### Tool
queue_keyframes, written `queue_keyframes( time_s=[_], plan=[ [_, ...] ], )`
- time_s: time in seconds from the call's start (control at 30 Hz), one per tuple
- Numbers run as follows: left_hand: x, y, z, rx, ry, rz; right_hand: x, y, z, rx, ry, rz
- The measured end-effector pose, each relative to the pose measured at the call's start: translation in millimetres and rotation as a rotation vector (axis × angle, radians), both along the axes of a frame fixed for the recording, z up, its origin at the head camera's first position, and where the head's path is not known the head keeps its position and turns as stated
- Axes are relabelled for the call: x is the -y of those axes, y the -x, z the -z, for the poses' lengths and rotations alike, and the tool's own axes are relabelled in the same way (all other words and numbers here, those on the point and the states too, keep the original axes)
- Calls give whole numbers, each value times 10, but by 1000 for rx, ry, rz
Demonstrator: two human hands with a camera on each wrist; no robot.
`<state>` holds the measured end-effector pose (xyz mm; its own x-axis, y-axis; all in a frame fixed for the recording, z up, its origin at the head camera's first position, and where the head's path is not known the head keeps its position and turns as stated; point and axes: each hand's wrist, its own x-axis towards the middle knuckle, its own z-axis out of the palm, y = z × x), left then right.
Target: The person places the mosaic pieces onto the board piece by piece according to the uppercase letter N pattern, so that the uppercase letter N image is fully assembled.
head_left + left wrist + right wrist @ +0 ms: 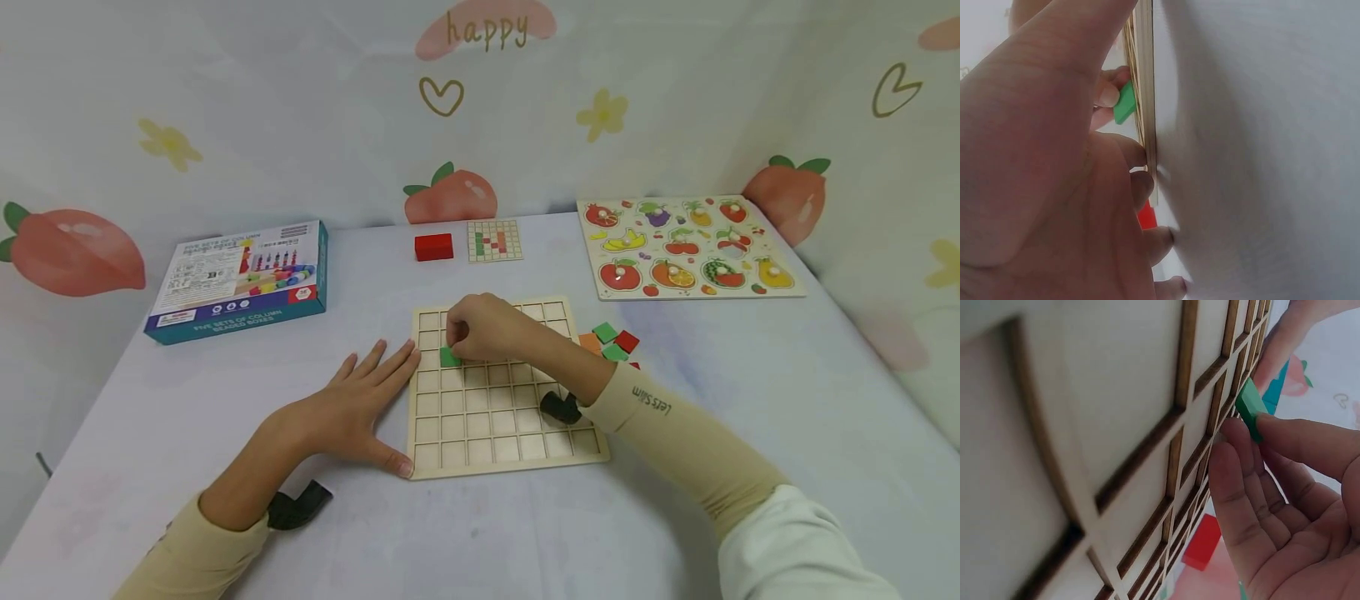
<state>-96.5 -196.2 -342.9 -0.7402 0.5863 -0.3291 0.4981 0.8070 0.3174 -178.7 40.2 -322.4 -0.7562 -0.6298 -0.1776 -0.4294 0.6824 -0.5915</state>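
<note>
Two hands worked at a pale wooden grid board [495,421] lying flat on the white table [750,400]. The right hand [480,327], fingers curled, pinched a small green square tile [449,357] between thumb and fingertips [1244,447], holding it tilted against a cell in the board's left column, third row from the far edge. The left hand [352,412] lay flat on the table with fingers straight and spread, its fingertips [1142,187] and thumb touching the board's left edge. Loose green, orange and red square tiles [611,342] lay just beside the board's right edge. A red rectangular block [433,247] and a small pattern card [494,240] sat farther back.
</note>
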Motion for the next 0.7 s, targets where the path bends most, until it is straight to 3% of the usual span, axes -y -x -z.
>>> queue_keyframes(
  time_s=[0.23,0.53,0.7],
  plan=[
    [3,2,17,-2,3,-1,8,-26,-12,-14,-25,-16],
    [5,6,31,-8,8,-2,63,-144,7,-94,-173,-55],
    [4,1,29,-2,2,-2,32,-222,-11,-130,-133,-85]
  ],
)
